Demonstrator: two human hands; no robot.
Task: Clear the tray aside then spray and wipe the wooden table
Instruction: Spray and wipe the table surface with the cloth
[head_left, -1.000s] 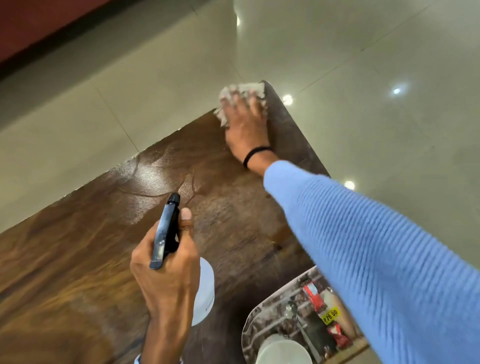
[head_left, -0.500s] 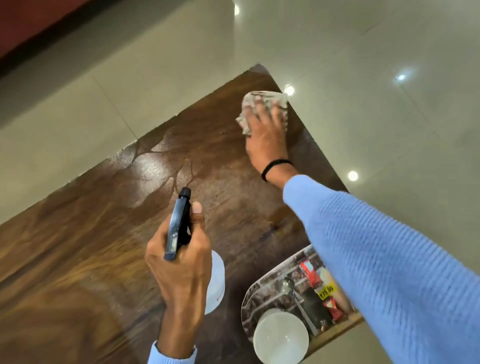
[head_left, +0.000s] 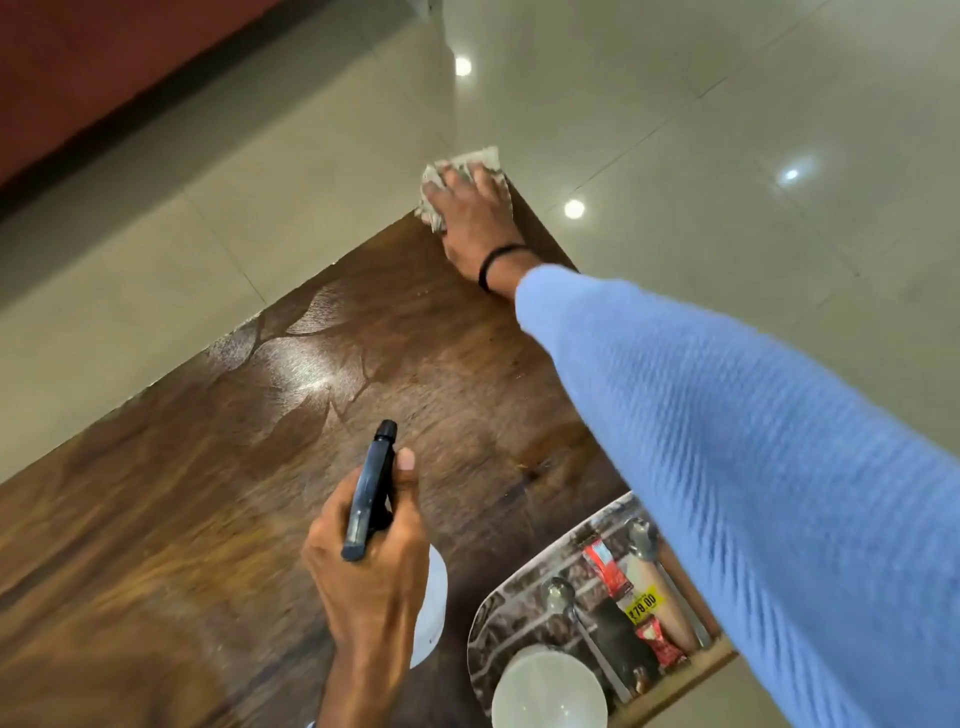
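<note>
The dark wooden table (head_left: 218, 499) fills the lower left, with a wet glossy patch near its far edge. My right hand (head_left: 475, 218) presses a crumpled grey-white cloth (head_left: 441, 171) onto the table's far corner, arm stretched out in a blue sleeve. My left hand (head_left: 369, 566) grips a spray bottle (head_left: 370, 493) with a black trigger head and white body, held over the table's near middle. The printed tray (head_left: 491, 613) lies at the table's near right edge, partly under my right arm.
On the tray stand a white bowl (head_left: 548, 693), two metal spoons (head_left: 566, 603) and a bottle with a yellow price sticker (head_left: 644, 603). Glossy beige floor tiles (head_left: 727, 130) surround the table; a dark red wall (head_left: 104, 67) runs along the far left.
My right hand slid the cloth from the right edge back out to the far corner of the table. The left hand with the spray bottle stayed about where it was.
</note>
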